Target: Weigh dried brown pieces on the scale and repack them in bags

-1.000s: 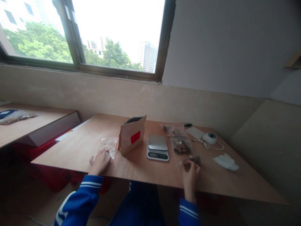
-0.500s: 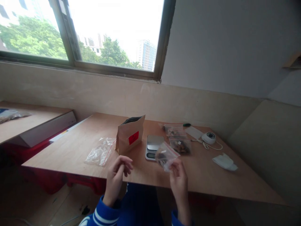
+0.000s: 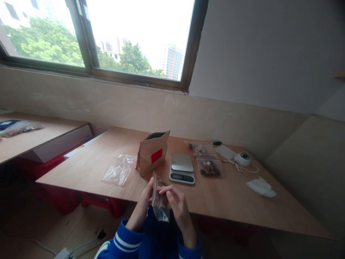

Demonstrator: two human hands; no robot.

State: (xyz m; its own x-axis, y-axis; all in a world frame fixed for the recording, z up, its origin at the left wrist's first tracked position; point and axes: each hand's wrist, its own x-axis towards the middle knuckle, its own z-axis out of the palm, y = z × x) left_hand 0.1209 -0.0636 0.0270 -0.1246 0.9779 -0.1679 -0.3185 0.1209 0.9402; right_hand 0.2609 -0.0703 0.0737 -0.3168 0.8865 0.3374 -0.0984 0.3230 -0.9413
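A clear zip-lock bag with brown pieces inside is between my two hands, over the table's front edge. My left hand grips its left side, thumb up along the bag. From the right, my right hand has its bent fingers on the bag's upper part; the fingertips are partly hidden. Just beyond stand an open brown paper pouch with a red label and a kitchen scale with a bare steel plate. Clear bags lie flat to the left of the pouch.
Filled zip-lock bags lie in a row right of the scale. Behind them are a green-handled tool, a white camera with its cable and a white card. A crumpled white wrapper lies at the right. Another table stands left.
The zip-lock bag has moved left and closer to me, away from the scale's front. My left hand has taken hold of it, and my right hand has come in beside it.
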